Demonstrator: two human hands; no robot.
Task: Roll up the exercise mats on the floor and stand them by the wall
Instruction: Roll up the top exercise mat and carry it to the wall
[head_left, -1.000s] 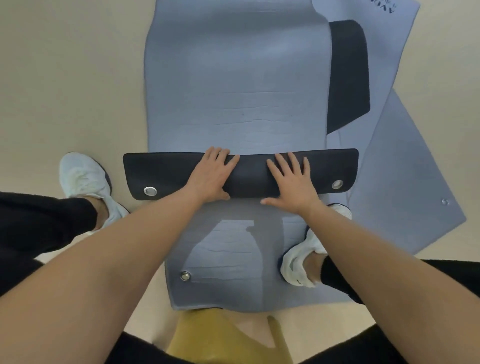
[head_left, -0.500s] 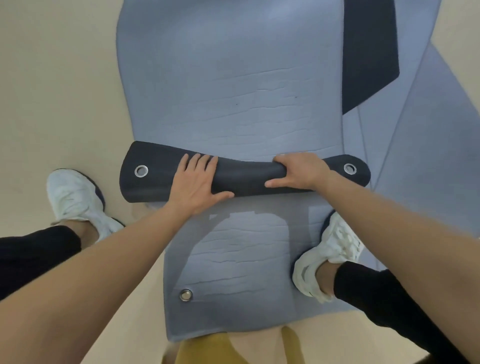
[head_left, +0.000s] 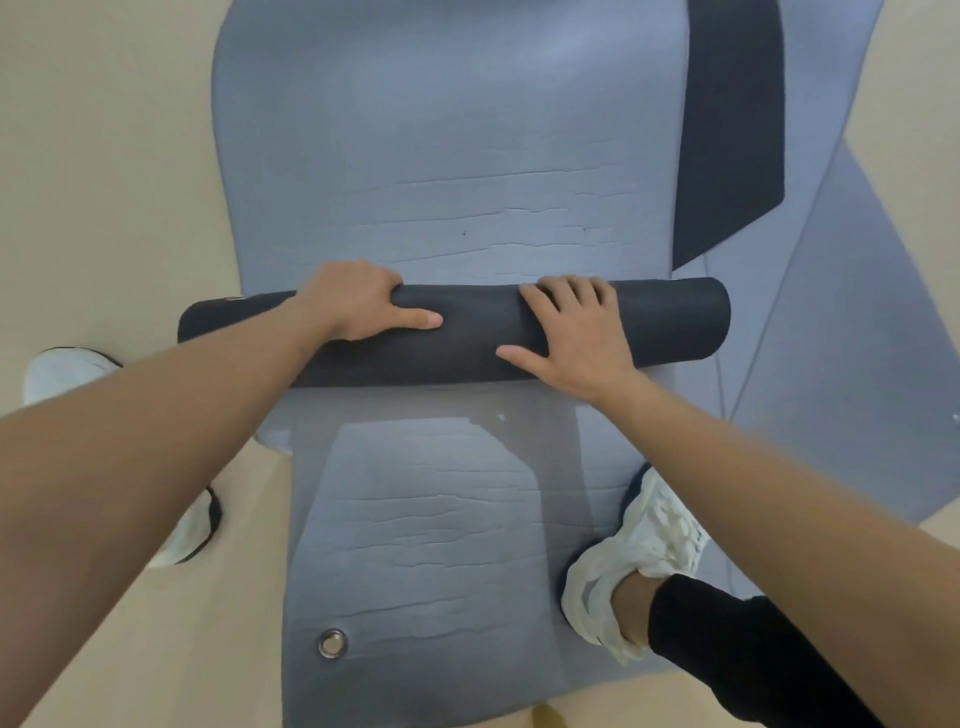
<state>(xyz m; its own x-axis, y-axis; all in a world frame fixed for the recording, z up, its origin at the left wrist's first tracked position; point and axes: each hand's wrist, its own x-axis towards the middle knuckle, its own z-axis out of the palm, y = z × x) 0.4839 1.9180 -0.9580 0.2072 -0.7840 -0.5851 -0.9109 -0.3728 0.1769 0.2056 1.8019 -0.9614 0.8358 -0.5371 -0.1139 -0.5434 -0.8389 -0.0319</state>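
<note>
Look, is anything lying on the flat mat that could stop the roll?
Nothing visible. The left hand and right hand sit directly on the dark rolled mat, and the flat blue-grey foam mat ahead is bare. A dark folded flap lies by its right edge.

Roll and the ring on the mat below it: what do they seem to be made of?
Roll: probably soft foam or rubber, with a matte dark outside; it curls into a tight tube without cracking. Ring: probably metal, polished; it is silvery and glints.
</note>
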